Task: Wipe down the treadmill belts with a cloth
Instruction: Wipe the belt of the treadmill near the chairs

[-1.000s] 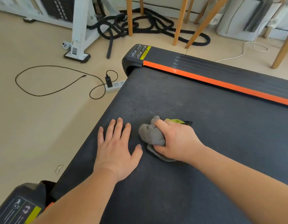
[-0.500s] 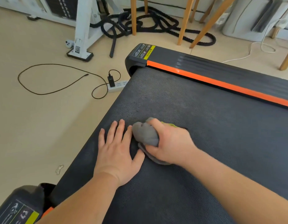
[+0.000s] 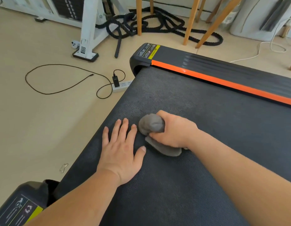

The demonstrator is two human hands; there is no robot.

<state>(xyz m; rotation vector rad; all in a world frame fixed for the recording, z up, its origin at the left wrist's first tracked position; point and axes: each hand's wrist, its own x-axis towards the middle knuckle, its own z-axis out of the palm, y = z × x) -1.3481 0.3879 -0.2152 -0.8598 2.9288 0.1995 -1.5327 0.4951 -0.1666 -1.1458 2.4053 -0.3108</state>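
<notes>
While right grip (image 3: 175, 131) clutches cloth (image 3: 151, 124), bulk bulges out left, touching belt (image 3: 223, 121).

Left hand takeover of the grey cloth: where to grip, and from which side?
Probably the bunched, rounded lump of the crumpled grey cloth, from its left and above. It bulges clear of the right hand, which wraps the cloth's right side. The flat flap under that hand lies against the dark textured treadmill belt, leaving little to pinch.

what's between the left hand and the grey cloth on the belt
Only a thin sliver of bare treadmill belt lies between the flat left hand and the grey cloth the right hand grips; the head view shows it.
</notes>
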